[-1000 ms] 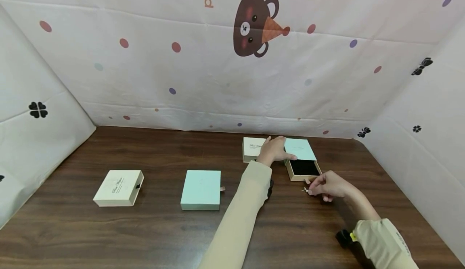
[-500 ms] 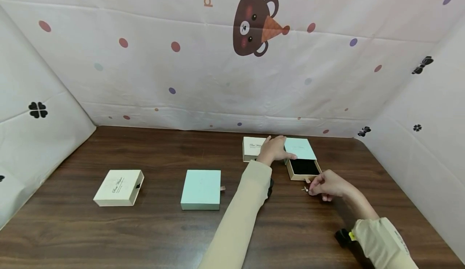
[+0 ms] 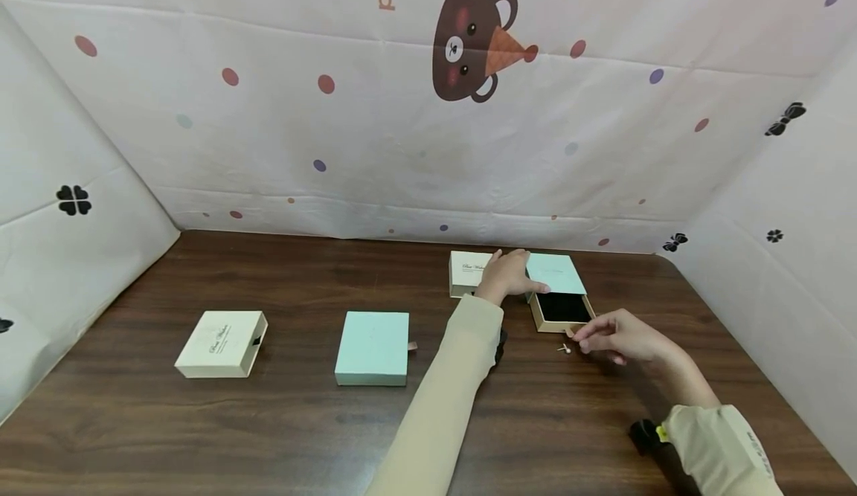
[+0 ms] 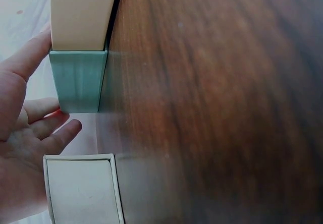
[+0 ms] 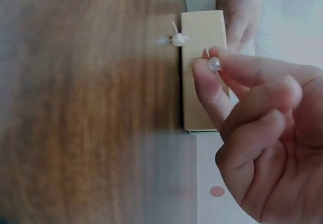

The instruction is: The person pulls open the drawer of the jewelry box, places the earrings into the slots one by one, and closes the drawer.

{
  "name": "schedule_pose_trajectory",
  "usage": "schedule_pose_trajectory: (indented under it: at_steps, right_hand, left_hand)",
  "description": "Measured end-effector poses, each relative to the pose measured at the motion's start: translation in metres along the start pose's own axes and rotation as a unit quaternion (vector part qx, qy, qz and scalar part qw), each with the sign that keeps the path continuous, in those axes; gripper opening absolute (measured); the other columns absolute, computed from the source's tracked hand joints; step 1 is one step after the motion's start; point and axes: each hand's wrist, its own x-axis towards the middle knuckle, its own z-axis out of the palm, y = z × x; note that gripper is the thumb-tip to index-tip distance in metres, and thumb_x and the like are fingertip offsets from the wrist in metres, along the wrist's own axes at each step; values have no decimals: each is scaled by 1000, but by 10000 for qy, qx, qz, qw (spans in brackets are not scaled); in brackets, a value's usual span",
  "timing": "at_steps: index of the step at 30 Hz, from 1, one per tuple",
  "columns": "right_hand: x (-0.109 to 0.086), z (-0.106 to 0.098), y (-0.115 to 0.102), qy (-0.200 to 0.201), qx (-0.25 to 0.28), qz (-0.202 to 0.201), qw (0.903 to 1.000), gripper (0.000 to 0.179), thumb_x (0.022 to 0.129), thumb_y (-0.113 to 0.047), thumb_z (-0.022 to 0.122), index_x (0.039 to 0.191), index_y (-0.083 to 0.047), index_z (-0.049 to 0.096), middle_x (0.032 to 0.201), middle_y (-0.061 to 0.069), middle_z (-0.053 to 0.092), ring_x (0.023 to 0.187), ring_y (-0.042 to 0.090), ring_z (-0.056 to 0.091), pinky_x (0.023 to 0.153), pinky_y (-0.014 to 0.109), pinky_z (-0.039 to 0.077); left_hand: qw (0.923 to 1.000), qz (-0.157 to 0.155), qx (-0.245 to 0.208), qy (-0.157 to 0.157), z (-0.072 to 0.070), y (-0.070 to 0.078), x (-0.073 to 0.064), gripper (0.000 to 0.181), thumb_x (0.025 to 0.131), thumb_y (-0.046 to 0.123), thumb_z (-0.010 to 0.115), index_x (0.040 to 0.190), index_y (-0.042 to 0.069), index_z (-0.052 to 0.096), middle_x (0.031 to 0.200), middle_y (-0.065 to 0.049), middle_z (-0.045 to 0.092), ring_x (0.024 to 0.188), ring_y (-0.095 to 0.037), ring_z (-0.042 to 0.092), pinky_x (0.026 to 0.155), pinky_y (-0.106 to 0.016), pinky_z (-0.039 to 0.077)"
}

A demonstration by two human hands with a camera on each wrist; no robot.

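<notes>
A mint drawer box (image 3: 556, 273) stands at the back right, its tan drawer (image 3: 556, 327) slid partway out toward me and lined in black. My left hand (image 3: 506, 277) holds the mint sleeve, thumb over its top near the drawer opening and fingertips at the far end. In the right wrist view, my right hand (image 5: 272, 118) pinches a pearl earring (image 5: 214, 64) between thumb and index finger, just in front of the drawer. A second pearl earring (image 3: 566, 349) lies on the table below the drawer's ribbon tab (image 3: 570, 332).
A cream box (image 3: 465, 269) stands left of the mint one, partly behind my left hand. Farther left on the wooden table (image 3: 301, 436) are another mint box (image 3: 372, 349) and another cream box (image 3: 222, 343), both with their drawers in. Printed white cloth walls enclose the table.
My right hand has lifted slightly and shifted right with the pearl earring, leaving the other earring in plain sight on the table. My left hand has stayed on the mint box.
</notes>
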Motion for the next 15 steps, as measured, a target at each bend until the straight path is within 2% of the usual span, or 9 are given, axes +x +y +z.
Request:
schedule_pose_trajectory:
  at_steps: [5,15]
  right_hand:
    - [-1,-6,-1,52,185,-126,9997,33,87,-13,62,105,15,60,86,0,68,41,3,34,39,21,32]
    - [0,-11,-5,138,393,49,9991,33,85,-15,65,105,11,62,79,0,69,40,2,34,40,22,35]
  left_hand:
    - [10000,-7,-4,8,0,1,0,84,76,60,61,142,16,35,144,7,34,131,-6,30,111,-26,8]
    - [10000,0,29,9,0,0,0,83,76,61,61,142,17,34,144,7,34,132,-6,29,111,-27,9]
